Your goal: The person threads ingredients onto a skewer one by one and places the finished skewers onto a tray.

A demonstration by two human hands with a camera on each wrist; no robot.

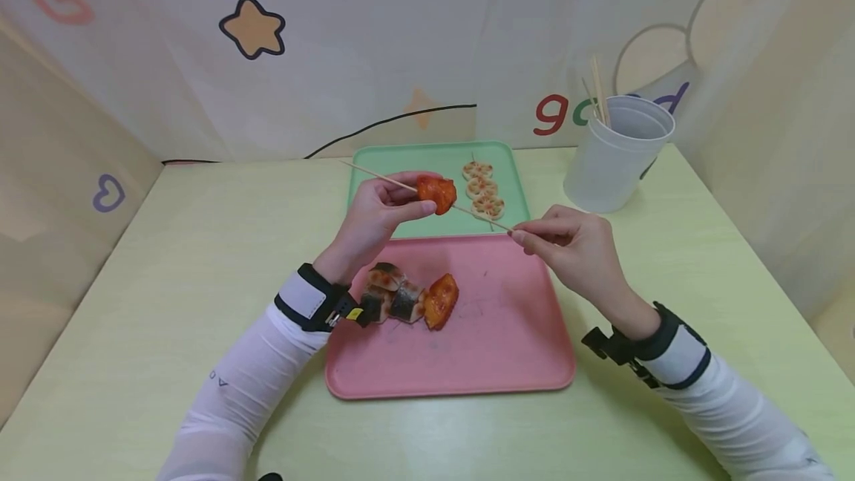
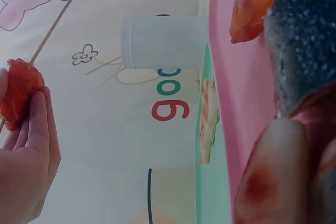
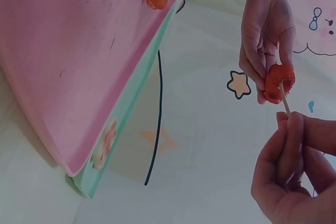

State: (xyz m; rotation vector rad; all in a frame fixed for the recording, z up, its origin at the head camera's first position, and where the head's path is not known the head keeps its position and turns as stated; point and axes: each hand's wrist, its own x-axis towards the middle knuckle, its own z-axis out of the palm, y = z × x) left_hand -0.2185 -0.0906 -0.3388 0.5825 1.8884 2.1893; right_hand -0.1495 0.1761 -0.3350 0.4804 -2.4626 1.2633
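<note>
A glazed chicken piece is up in the air, raised clear of both trays; from the head view it shows against the near part of the green tray. A thin wooden skewer runs right through it, sticking out on both sides. The person's left hand pinches the chicken, thumb in front and fingers behind, while the right hand grips the skewer near its right end between thumb and fingers.

Below, on the pink tray, a second glazed piece lies left of centre, touching a cluster of dark-skinned fish pieces toward the far left corner. The green tray adjoins the pink tray's far edge and carries a skewer of lotus-root slices along its right edge. Near the table's far right corner stands a white bucket, spare skewers leaning on its left rim.
</note>
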